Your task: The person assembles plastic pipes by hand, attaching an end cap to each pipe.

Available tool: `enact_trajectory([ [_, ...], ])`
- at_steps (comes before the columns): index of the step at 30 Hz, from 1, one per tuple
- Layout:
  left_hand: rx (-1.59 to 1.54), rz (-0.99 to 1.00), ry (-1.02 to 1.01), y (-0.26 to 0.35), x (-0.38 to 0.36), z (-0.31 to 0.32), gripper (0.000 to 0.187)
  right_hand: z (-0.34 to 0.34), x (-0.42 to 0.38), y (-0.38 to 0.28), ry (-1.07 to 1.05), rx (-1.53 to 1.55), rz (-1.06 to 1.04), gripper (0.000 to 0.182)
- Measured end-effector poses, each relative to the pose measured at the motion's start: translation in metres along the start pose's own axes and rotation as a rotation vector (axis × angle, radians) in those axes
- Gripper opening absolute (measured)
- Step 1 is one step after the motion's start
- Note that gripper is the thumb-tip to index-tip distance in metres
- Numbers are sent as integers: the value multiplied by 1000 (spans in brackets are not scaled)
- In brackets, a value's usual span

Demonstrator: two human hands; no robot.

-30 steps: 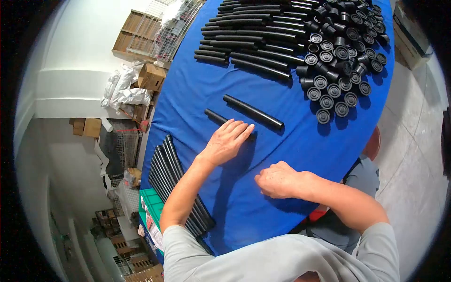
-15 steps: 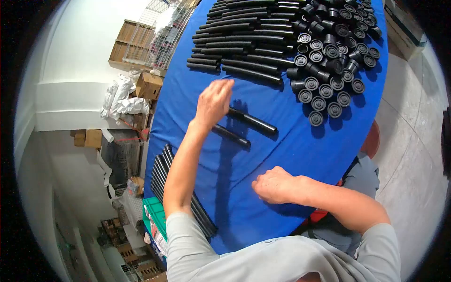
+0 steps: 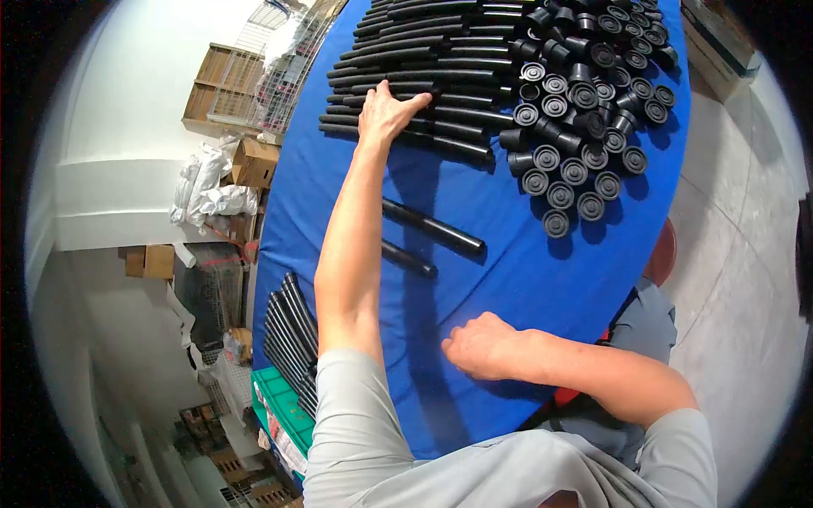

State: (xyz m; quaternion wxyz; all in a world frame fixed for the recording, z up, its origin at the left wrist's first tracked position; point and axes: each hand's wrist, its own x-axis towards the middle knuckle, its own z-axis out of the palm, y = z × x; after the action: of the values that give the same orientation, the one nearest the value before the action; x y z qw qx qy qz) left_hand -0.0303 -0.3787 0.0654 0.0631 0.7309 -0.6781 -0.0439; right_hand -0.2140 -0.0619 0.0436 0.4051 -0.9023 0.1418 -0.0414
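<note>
My left hand [image 3: 389, 114] reaches over the nearest of the black tubes [image 3: 461, 102] laid side by side at the far end of the table. Its thumb and fingers are spread apart, fingertips right at the tubes. Closer to me, two separate black tubes [image 3: 440, 230] lie on the blue cloth, partly behind my left forearm. My right hand [image 3: 483, 345] rests on the cloth, closed in a loose fist, and nothing shows in it.
Many round black rubber caps [image 3: 574, 172] lie heaped to the right of the tubes. A bundle of thin black tubes [image 3: 288, 326] sits at the left edge, above a green crate [image 3: 288, 406]. Blue cloth [image 3: 525, 279] covers the table. Cardboard boxes [image 3: 252, 162] stand beyond it.
My left hand has moved forward from above the cloth to the row of tubes, and its fingers have spread. My right hand stays in about the same place, closed.
</note>
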Motion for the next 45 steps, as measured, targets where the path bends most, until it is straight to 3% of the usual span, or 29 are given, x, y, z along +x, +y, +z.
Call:
enact_trajectory([
  [2,20,15,-5,-5,1,4,107,0,0,-1,2,-1,3,17],
  [9,-57,123,180,-7,-11,6,68,3,-1,-1,19,-13,-4,18],
  [15,-270,97,247,-18,-26,0,55,1,-1,-1,8,-27,-7,19],
  [19,-131,363,481,-37,-46,-1,49,1,0,-1,-6,-16,-3,19],
  [24,-261,210,381,-55,-136,-41,40,3,0,0,6,-23,-17,18],
  [28,-108,293,438,-88,-242,-39,43,5,-1,0,31,-50,-21,17],
  [33,-60,220,253,-93,-341,-8,50,5,0,-1,24,-57,-30,17],
  [44,-65,267,186,-71,-327,-3,67,2,3,-4,21,-81,-4,17],
  [45,-33,330,267,-75,-320,-5,67,3,3,-4,18,-85,-7,17],
])
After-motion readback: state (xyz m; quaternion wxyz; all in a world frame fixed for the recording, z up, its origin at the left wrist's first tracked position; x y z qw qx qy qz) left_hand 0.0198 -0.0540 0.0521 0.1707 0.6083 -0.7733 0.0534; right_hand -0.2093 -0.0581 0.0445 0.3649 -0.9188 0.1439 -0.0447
